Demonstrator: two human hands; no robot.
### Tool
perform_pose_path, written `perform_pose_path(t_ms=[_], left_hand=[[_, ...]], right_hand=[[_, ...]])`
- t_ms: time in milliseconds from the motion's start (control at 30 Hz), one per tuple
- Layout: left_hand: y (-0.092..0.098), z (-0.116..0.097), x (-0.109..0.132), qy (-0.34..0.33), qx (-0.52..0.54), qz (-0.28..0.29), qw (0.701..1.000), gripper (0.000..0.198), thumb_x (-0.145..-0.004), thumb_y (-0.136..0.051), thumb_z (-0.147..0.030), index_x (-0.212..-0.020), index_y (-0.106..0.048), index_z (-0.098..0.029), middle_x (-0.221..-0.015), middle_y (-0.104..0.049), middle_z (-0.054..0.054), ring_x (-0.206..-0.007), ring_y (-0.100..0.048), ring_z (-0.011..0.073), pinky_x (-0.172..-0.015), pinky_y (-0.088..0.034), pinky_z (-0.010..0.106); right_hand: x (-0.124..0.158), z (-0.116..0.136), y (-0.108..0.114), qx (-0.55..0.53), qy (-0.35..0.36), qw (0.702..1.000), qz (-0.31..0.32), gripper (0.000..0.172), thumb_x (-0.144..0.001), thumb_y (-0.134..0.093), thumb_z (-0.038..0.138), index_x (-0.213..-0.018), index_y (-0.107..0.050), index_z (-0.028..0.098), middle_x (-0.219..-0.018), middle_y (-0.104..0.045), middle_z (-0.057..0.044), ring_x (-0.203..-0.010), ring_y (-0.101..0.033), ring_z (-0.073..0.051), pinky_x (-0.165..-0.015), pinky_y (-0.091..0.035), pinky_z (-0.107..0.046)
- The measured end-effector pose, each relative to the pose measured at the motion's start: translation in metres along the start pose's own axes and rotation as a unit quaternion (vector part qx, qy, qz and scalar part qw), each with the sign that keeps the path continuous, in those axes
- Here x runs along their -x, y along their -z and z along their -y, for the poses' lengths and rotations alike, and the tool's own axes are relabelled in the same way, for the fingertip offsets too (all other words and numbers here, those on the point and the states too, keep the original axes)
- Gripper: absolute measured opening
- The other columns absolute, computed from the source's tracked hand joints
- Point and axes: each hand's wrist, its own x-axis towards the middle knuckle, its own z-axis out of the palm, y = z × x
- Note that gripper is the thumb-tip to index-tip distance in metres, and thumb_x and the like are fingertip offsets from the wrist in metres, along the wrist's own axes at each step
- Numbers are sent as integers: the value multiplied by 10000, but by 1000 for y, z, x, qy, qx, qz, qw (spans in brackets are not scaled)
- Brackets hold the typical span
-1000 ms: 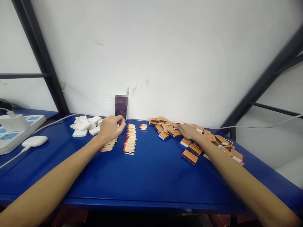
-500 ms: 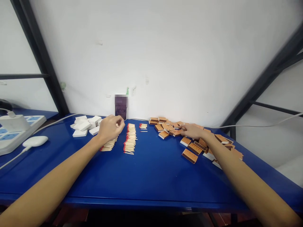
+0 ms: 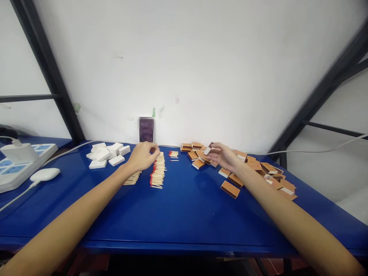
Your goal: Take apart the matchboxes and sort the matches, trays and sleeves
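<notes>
My right hand (image 3: 224, 156) pinches a matchbox (image 3: 208, 148) by its sides, lifted just above the orange matchboxes (image 3: 198, 164) heaped on the right. One white end of that box faces left. Over the rows of matches, my left hand (image 3: 144, 155) is closed with thumb and fingers together; whatever it pinches is hidden. Beneath it, a row of red-tipped matches (image 3: 132, 178) is partly covered. Just right of it lies a longer row of matches (image 3: 158, 174), and beyond that a small group of matches (image 3: 173, 154).
White boxes (image 3: 97, 164) are piled at the left. A dark phone (image 3: 146, 130) leans against the wall. Farther left lie a power strip (image 3: 43, 152) and a white earphone case (image 3: 45, 174) on a cable. Dark metal posts (image 3: 61, 86) frame the blue table (image 3: 184, 214).
My right hand has lifted a matchbox from the heap and moved slightly left with it. My left hand has shifted right, from the left match row toward the longer row.
</notes>
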Motion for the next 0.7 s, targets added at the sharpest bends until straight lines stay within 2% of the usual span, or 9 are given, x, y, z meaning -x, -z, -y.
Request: perform_pose_path(t_ms=[133, 267, 400, 467, 567, 700], left_hand=[[-7, -23, -18, -34, 77, 91, 992, 342, -914, -425, -368, -868, -715, -192, -813, -718, 33, -736, -623, 197, -681, -414, 304], [-21, -32, -38, -35, 133, 119, 983, 425, -950, -394, -467, -911, -710, -185, -844, -711, 41, -789, -615, 204, -726, -421, 312], [-32, -25, -49, -27, 179, 175, 968, 519, -950, -360, -560, -861, -685, -166, -865, -702, 55, -833, -616, 211, -766, -445, 315], [-34, -21, -47, -26, 211, 189, 959, 484, -934, -408, -556, -960, -693, -166, -897, -705, 61, -853, -629, 211, -777, -459, 314], [-33, -17, -38, -32, 232, 182, 955, 434, -853, -586, -465, -1194, -642, -202, -938, -716, 60, -869, -654, 217, -762, -477, 314], [-29, -15, -26, -72, 204, 152, 964, 544, -752, -691, -319, -1280, -596, -224, -1090, -702, 75, -968, -657, 236, -803, -488, 322]], right_hand=[[2, -11, -43, -97, -40, 993, 54, 67, -772, -631, 231, -817, -583, 221, -795, -690, -53, -783, -694, -180, -834, -599, -324], [-4, -18, -69, -120, -39, 990, 70, 74, -767, -642, 206, -829, -604, 218, -814, -698, -51, -771, -696, -172, -813, -607, -320], [-8, -26, -80, -129, -16, 987, 92, 107, -756, -675, 247, -833, -600, 234, -825, -691, -40, -775, -691, -187, -816, -607, -365], [-7, -30, -82, -118, 7, 987, 110, 142, -728, -699, 253, -806, -581, 234, -822, -686, -26, -801, -687, -189, -832, -592, -373], [-1, -31, -83, -101, 78, 984, 123, 296, -638, -764, 197, -840, -556, 255, -861, -684, 32, -869, -676, -166, -859, -550, -341], [5, -31, -82, -45, 142, 981, 127, 542, -564, -794, 166, -1061, -620, 294, -971, -699, 43, -958, -653, -170, -907, -499, -337]])
